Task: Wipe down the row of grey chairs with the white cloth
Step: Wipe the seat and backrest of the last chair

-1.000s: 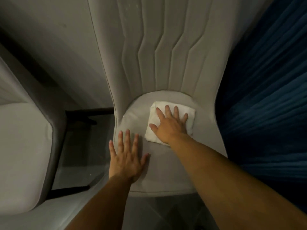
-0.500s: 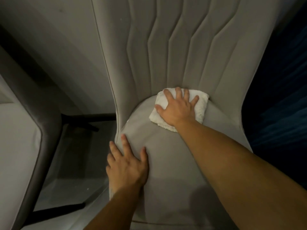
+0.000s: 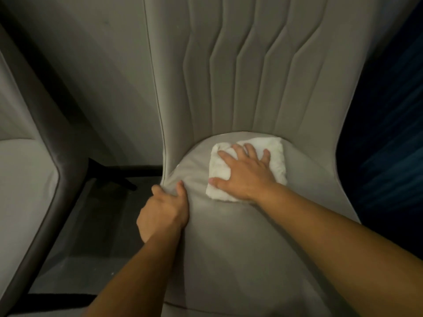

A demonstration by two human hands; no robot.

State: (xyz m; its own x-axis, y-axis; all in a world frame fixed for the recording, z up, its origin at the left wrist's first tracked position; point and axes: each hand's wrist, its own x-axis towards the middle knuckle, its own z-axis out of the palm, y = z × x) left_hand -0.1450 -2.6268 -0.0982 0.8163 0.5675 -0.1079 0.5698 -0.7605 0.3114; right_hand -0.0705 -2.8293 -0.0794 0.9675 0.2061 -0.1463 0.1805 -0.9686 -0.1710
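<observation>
A grey upholstered chair with a ribbed backrest fills the middle of the view. A folded white cloth lies at the back of its seat, just below the backrest. My right hand presses flat on the cloth, fingers spread toward the backrest. My left hand grips the seat's left edge, thumb on top and fingers curled over the side.
A second grey chair with a darker rim stands at the left. Between the two chairs lie dark floor and black chair legs. A dark blue curtain hangs at the right.
My left hand went from lying flat on the seat to gripping its left edge. My right hand slid the cloth up to the backrest, then slightly back toward me.
</observation>
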